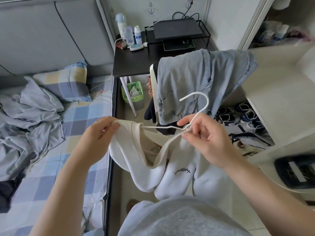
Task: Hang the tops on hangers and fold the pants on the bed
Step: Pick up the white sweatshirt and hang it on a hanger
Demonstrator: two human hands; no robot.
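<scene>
Hands apart | my left hand (100, 132) grips white sweatshirt (179, 172) at collar (129, 124), pulling it open | my right hand (206, 138) pinches wire hanger (208, 101) under its hook to feed one arm in | sweatshirt hangs beside bed (81, 133)

Desk (129, 63): at the far wall.
- On it, left end: bottles (128, 35).
- On it, right end: wire rack (205, 34) carrying a laptop (177, 29).
- Under it: waste bin (133, 94).
- Before it: chair (152, 79), jeans (187, 82) draped over the back; nearer still, sweatshirt (179, 176) and hanger (207, 99).
- Left of it: bed (51, 150), pillow (68, 82) on top.
- Right of it: shoes (245, 111).
</scene>
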